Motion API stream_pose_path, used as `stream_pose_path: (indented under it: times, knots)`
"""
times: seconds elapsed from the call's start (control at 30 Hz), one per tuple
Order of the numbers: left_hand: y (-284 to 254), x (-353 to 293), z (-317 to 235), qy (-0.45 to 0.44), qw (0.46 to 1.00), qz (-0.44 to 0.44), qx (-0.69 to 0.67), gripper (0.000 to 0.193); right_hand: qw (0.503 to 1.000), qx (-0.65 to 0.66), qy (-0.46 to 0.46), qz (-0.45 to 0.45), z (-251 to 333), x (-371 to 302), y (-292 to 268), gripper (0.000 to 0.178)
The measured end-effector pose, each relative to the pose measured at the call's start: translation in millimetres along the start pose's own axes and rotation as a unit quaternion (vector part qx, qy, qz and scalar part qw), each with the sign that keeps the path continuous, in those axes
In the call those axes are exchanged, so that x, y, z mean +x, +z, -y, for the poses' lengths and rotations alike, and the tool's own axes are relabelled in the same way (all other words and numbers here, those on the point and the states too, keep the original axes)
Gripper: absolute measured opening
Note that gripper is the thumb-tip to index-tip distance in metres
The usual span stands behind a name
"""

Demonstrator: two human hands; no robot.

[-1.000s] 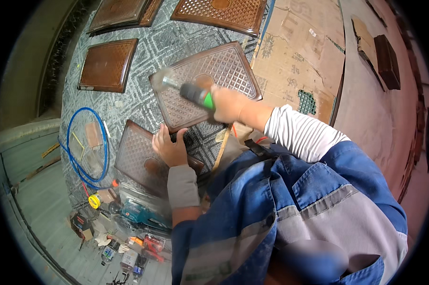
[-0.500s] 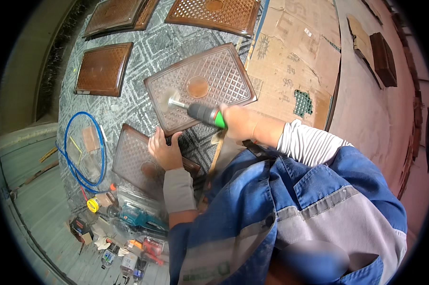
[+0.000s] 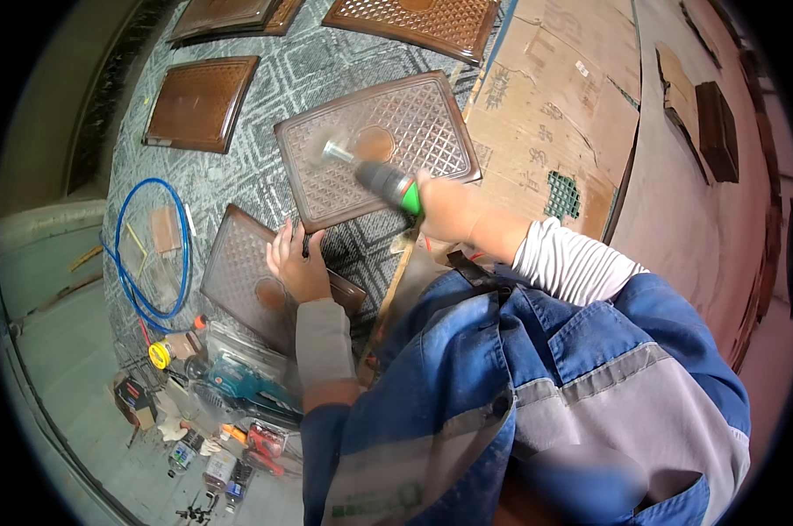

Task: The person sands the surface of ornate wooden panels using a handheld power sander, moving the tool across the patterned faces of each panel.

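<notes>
My right hand (image 3: 449, 209) is wrapped round a black and green rotary power tool (image 3: 386, 184). Its metal shaft points left, and the blurred round head is over the left part of a brown panel (image 3: 414, 118). This panel has a raised lattice pattern, a smooth oval in the middle and a pale, dusty look. At its near left corner, my left hand (image 3: 302, 267) grips the edge, fingertips on one side and thumb on the other. A second dusty lattice panel (image 3: 239, 267) lies partly beneath my left hand and forearm.
Glossy brown panels (image 3: 199, 103) lie farther off on the patterned grey cloth (image 3: 278, 66). A flattened cardboard sheet (image 3: 546, 96) is on the right. To the left are a coiled blue hose (image 3: 186, 263), a teal power tool (image 3: 239, 381), a yellow-capped jar (image 3: 160, 355) and several bottles (image 3: 221, 469).
The tool's head has shifted slightly right and up the panel, toward the oval. My left hand keeps to the panel's corner. The whole view has tilted a little.
</notes>
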State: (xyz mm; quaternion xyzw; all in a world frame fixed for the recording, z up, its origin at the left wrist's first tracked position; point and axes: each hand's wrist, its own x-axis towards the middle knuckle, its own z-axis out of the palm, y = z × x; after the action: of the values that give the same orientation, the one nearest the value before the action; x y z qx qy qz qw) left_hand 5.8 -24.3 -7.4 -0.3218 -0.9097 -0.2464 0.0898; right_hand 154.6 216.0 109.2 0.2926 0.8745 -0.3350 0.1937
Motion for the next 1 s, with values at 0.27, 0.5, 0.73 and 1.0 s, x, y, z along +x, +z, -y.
stream_pose_path:
  times: [0.27, 0.5, 0.73, 1.0]
  knots:
    - [10.9, -5.5, 8.6, -0.006, 0.999, -0.030, -0.015, 0.025, 0.995, -0.005, -0.075, 0.060, 15.3, -20.5, 23.2, 0.044]
    - [10.2, -6.7, 8.5, -0.028, 0.999, -0.010, -0.024, 0.024, 0.996, -0.054, -0.055, 0.053, 18.9, -10.7, 1.7, 0.045]
    - [13.1, -8.4, 9.7, -0.027, 1.000, -0.007, 0.007, 0.025, 0.999, -0.017, -0.033, 0.024, 13.6, -13.4, 7.2, 0.051]
    - [9.3, -5.6, 6.1, -0.031, 0.999, 0.003, -0.009, 0.024, 0.998, -0.045, -0.024, 0.033, 3.0, -22.0, 2.7, 0.045]
